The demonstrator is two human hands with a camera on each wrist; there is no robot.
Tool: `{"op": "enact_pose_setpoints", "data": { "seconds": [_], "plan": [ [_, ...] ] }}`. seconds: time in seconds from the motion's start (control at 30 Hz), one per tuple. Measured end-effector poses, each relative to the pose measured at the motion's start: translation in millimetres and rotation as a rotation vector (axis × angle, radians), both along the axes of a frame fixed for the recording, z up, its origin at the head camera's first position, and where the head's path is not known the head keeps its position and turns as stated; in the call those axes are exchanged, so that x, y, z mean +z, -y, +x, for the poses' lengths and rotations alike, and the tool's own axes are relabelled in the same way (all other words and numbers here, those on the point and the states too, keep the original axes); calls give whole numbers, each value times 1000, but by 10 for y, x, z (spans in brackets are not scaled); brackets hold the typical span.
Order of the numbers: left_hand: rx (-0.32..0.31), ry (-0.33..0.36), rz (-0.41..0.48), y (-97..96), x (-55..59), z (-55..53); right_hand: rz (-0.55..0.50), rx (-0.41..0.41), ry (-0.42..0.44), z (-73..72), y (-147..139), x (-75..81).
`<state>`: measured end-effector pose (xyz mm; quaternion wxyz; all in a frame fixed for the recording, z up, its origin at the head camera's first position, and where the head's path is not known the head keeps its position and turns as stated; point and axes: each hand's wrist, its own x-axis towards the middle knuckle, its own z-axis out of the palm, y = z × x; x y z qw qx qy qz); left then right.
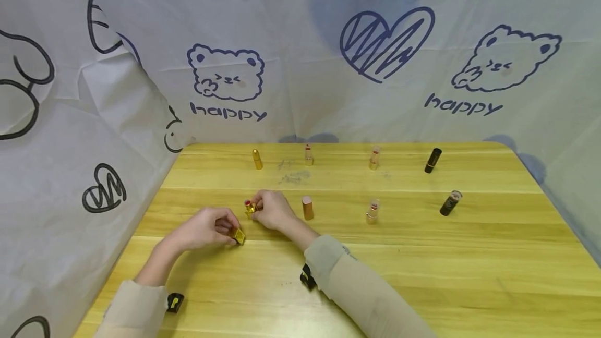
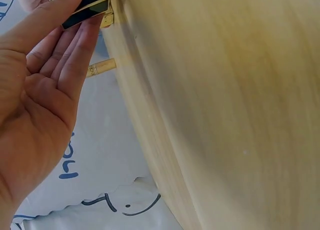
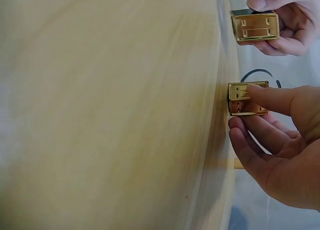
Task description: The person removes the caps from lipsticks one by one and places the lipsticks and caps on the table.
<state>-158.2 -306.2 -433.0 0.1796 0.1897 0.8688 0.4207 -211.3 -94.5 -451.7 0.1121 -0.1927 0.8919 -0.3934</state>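
My left hand [image 1: 208, 229] pinches a black and gold lipstick cap [image 1: 239, 236] just above the table, its gold open end facing right. The cap's dark side [image 2: 89, 11] shows between thumb and fingers in the left wrist view. Farther back, my right hand [image 1: 274, 209] holds a gold lipstick [image 1: 249, 206] with its red tip bare, seemingly standing on the wood. In the right wrist view the thumb and fingers pinch the gold rectangular base [image 3: 248, 99], and the cap's hollow gold end [image 3: 256, 27] faces the camera. Cap and lipstick are apart.
Right of my right hand stands a rose-gold tube [image 1: 307, 208], then a clear-capped lipstick [image 1: 372, 213] and a black tube [image 1: 451, 203]. Behind them are a gold bullet-shaped tube [image 1: 257, 159], two pinkish lipsticks [image 1: 308, 155] and another black tube [image 1: 433, 160]. A printed cloth [image 1: 300, 93] hangs behind the table.
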Motion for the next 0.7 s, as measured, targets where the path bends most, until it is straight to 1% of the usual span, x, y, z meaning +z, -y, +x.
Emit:
{"op": "enact_pose_setpoints", "data": {
  "seconds": [0.23,0.37,0.53,0.7],
  "plan": [
    [-16,-3,-32,-5,-62,-9,25,6,-14,-2,-6,-15],
    [-15,-4,-61,-6,-78,-5,15,19,-12,11,-15,-21],
    [-19,-9,-83,-16,-69,6,8,29,7,35,-29,-20],
    [-7,-23,-87,-16,-31,32,-10,24,20,85,-80,37]
  ]
}}
